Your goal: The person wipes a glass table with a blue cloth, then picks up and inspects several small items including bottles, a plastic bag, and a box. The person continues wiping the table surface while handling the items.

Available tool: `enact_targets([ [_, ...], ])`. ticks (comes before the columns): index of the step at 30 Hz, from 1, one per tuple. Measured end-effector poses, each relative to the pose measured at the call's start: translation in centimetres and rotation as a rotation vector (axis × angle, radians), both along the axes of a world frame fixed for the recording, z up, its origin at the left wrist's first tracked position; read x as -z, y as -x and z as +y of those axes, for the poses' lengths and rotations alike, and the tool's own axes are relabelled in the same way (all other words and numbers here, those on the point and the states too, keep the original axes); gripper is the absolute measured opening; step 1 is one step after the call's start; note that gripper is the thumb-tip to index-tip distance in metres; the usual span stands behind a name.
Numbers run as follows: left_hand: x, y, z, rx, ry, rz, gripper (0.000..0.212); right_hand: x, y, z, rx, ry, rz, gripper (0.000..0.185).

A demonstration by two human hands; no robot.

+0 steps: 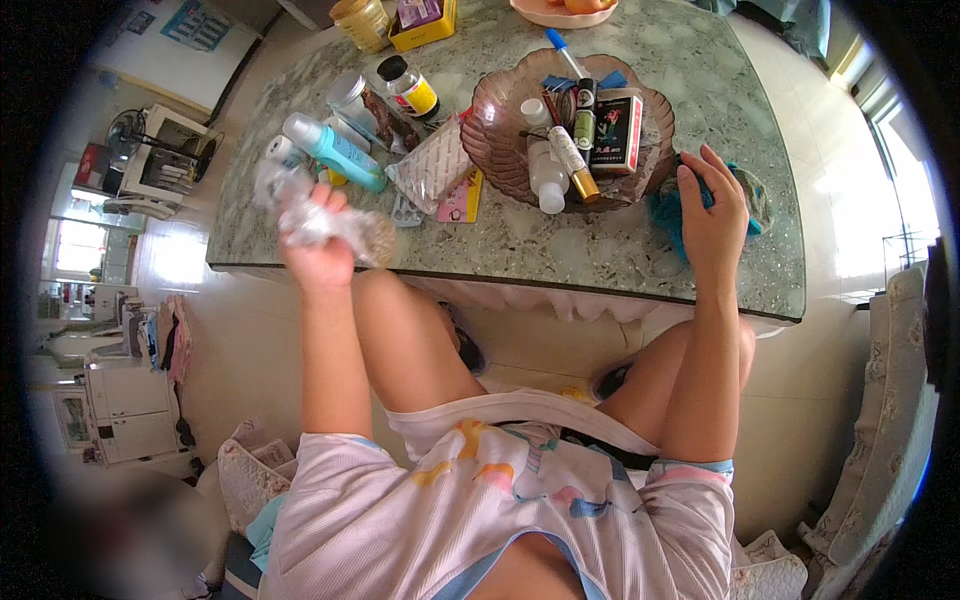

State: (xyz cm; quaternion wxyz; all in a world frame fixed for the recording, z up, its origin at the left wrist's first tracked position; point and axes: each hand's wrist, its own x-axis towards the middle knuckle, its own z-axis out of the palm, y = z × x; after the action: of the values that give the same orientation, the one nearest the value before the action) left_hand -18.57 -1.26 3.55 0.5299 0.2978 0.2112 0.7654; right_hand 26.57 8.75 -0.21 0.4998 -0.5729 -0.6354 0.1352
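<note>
My left hand is closed around a crumpled clear plastic bag with something tan at its lower end, blurred, above the table's near left edge. My right hand rests with its fingers slightly apart on a teal and grey cloth; whether it grips the cloth cannot be told. Between the hands stands a scalloped brown glass bowl holding a white-capped bottle, a gold-ended tube, a green and black tube, a blue-capped pen and a black card box.
A turquoise bottle, jars, a white patterned packet and a blister pack lie left of the bowl. Farther back are a yellow tin and a pink dish. A blurred person is at lower left.
</note>
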Motion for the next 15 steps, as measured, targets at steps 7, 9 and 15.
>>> enact_targets([
  [7,-3.9,-6.5,5.3,-0.284,0.278,0.036,0.029,0.2,-0.2,0.2,0.000,-0.012,0.026,0.024],
  [9,-3.8,-4.0,5.4,-0.295,0.231,0.051,0.029,-0.1,-0.2,0.1,0.004,-0.014,0.036,0.024],
  [15,-3.7,2.0,1.6,-0.701,0.287,0.090,0.035,-0.9,-0.8,-0.3,-0.013,-0.008,0.056,0.024],
])
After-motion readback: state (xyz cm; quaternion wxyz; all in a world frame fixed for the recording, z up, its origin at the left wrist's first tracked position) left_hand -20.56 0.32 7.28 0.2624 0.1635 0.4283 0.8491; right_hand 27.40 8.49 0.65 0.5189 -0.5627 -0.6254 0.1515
